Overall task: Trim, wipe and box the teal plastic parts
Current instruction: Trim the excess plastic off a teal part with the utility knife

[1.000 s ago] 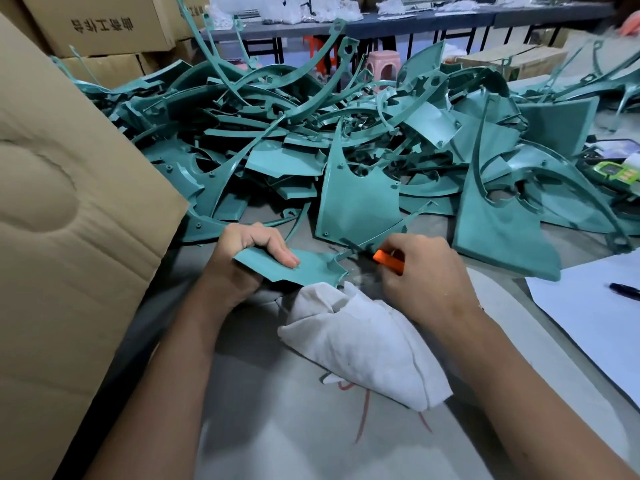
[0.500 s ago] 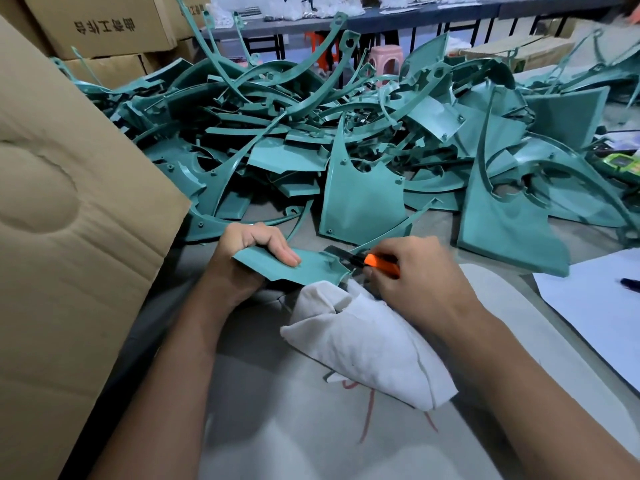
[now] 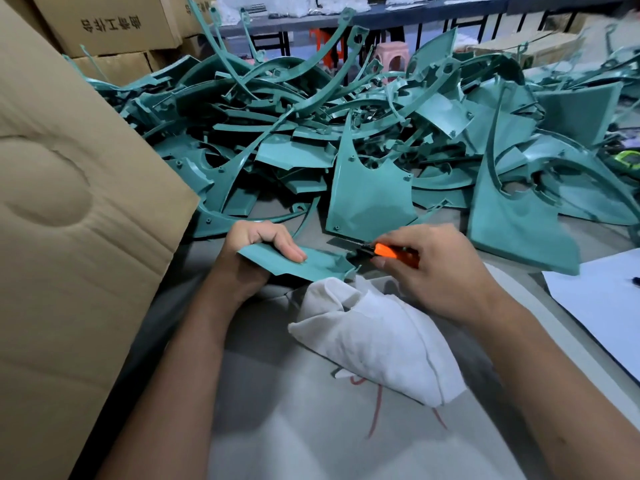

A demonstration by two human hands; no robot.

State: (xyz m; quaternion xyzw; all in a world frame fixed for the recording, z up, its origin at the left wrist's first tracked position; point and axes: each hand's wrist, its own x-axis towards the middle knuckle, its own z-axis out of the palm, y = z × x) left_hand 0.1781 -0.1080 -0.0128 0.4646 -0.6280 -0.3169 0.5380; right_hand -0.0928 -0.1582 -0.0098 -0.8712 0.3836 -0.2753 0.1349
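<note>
The teal part (image 3: 298, 261) is lying pinched in the left hand (image 3: 258, 247) just above the white cloth (image 3: 377, 341); the right hand (image 3: 429, 268), gripping the orange knife (image 3: 384, 251), is drawing its blade clear now, suggesting that edge's trimming is finishing.

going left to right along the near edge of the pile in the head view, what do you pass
cardboard box → left hand → held teal part → orange knife → right hand → white paper
</note>
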